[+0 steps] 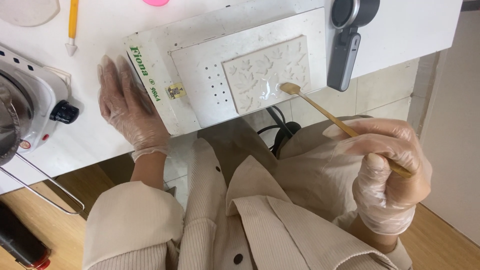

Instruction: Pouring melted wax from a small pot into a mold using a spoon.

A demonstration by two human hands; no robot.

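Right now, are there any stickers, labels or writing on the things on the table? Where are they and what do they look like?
Green lettering: printed along the left rim of the white flat machine, next to the gloved left hand.
Small sticker: on the same machine, left of the leaf mould; squarish, gold with dark marks.
Red round mark: on the white hotplate's front at far left; too small to make out.
No screens or packages show.

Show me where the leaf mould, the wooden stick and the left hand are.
leaf mould (260,70), head view, on its embossed face left of centre.
wooden stick (325,114), head view, on the bare shaft between tip and fingers.
left hand (127,105), head view, on the gloved back.
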